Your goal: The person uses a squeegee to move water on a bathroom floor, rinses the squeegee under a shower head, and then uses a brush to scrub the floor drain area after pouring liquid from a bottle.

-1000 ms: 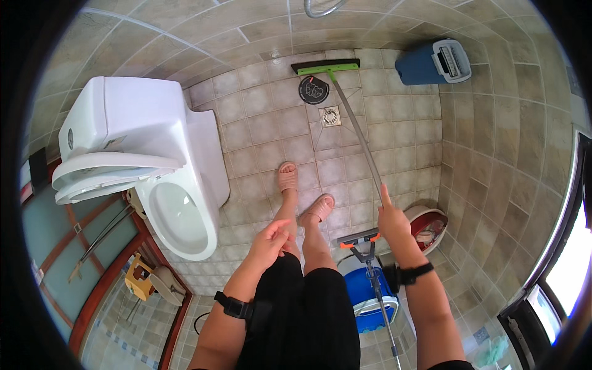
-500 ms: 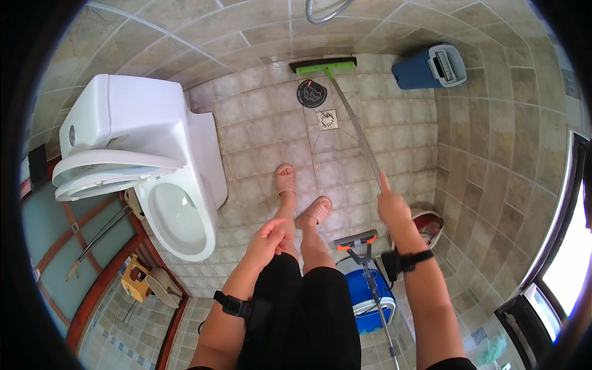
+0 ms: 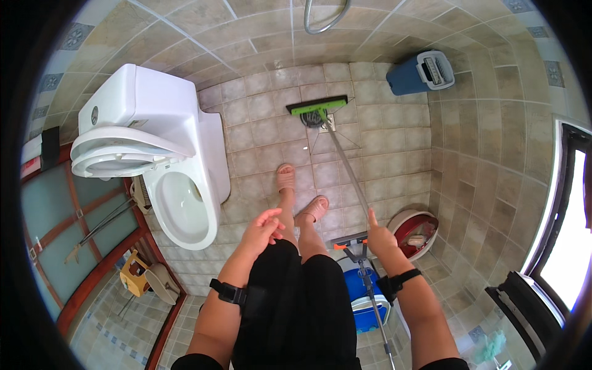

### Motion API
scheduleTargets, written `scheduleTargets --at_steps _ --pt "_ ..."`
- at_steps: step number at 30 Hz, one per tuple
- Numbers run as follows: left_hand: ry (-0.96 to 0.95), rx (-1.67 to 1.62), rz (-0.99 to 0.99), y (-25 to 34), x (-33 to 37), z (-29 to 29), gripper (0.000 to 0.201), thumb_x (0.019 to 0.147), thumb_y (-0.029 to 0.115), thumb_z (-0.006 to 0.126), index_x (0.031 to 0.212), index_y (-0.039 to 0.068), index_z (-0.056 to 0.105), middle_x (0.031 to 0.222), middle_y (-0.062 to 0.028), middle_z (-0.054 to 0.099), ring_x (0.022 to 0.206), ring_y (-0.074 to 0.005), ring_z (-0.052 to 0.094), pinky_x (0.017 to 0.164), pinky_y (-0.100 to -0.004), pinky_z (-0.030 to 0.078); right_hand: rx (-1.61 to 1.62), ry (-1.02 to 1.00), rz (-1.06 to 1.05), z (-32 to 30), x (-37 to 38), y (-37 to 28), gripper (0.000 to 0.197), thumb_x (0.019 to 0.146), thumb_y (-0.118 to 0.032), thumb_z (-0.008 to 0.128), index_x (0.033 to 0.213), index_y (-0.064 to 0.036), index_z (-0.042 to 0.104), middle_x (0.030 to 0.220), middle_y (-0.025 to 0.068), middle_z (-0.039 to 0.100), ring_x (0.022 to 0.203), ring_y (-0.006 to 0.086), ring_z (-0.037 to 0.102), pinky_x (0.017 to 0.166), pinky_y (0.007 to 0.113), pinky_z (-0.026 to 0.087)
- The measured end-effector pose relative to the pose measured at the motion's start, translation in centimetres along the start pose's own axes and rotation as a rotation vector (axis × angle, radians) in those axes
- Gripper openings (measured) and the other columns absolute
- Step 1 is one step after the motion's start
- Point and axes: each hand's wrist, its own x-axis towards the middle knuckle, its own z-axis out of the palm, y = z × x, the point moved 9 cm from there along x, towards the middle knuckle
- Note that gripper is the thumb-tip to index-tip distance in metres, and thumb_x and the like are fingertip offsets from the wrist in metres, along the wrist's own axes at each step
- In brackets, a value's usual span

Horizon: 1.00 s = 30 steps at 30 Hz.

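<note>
Since the earlier frames the green head of the squeegee (image 3: 317,106) has slid a little away from the wall and now lies partly over the round floor drain (image 3: 313,119), which earlier lay clear in front of it; the hands have barely shifted. The right hand (image 3: 380,237) grips the top of the squeegee's long thin metal handle, fingers curled round it and the forefinger (image 3: 372,217) pointing up along the shaft. From those fingers the handle slants away across the beige floor tiles (image 3: 259,129) to the head, a narrow green bar with a dark rubber edge, lying flat well beyond the fingertips and past the person's sandalled feet (image 3: 286,177). The left hand (image 3: 262,225) hangs loosely open above the left thigh, fingers spread and holding nothing, the white toilet (image 3: 160,154) off to its left. Just below the right fingers stands a blue bucket (image 3: 364,299) with a mop head propped in it, and a red basin (image 3: 416,231) lies to their right.
</note>
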Motion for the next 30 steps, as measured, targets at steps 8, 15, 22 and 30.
scheduleTargets --at_steps 8,15,22,30 --pt "0.074 -0.022 0.033 -0.5 -3.7 -1.1 0.033 0.091 0.021 0.046 0.121 0.007 0.049 0.088 -0.0055 0.059 0.068 -0.0109 0.056 0.057 -0.022 0.044 0.052 0.106 -0.116 -1.8 -4.6 -0.1 0.066 0.086 -0.027 0.046 0.141 -0.0234 0.011 0.088 0.0269 0.06 0.082 0.041 0.06 0.073 0.049 0.047" --pt "0.11 -0.026 0.043 -1.8 -4.2 -1.3 0.033 0.09 0.02 0.046 0.12 0.007 0.049 0.087 -0.0052 0.06 0.066 -0.0105 0.056 0.055 -0.0215 0.045 0.1 0.216 -0.184 -6.6 4.0 -8.8 0.063 0.087 -0.025 0.045 0.141 -0.0255 0.012 0.094 0.0215 0.062 0.087 0.0366 0.061 0.077 0.048 0.047" --pt "0.195 -0.107 0.051 -1.6 -7.0 -3.2 0.032 0.091 0.021 0.046 0.12 0.009 0.049 0.088 -0.005 0.06 0.065 -0.0107 0.057 0.055 -0.0213 0.045 -0.29 0.001 -0.124 -2.0 -3.1 -1.2 0.072 0.084 -0.015 0.048 0.142 -0.0257 0.008 0.096 0.0204 0.063 0.086 0.0307 0.063 0.072 0.045 0.049" --pt "0.229 -0.127 0.11 -0.9 -9.6 -2.1 0.033 0.091 0.025 0.048 0.12 0.01 0.05 0.089 -0.0052 0.06 0.068 -0.0116 0.056 0.057 -0.0232 0.045 -0.136 0.101 0.007 -2.6 -10.8 8.3 0.063 0.087 -0.025 0.045 0.142 -0.0256 0.013 0.093 0.0224 0.062 0.086 0.0358 0.061 0.073 0.044 0.048"
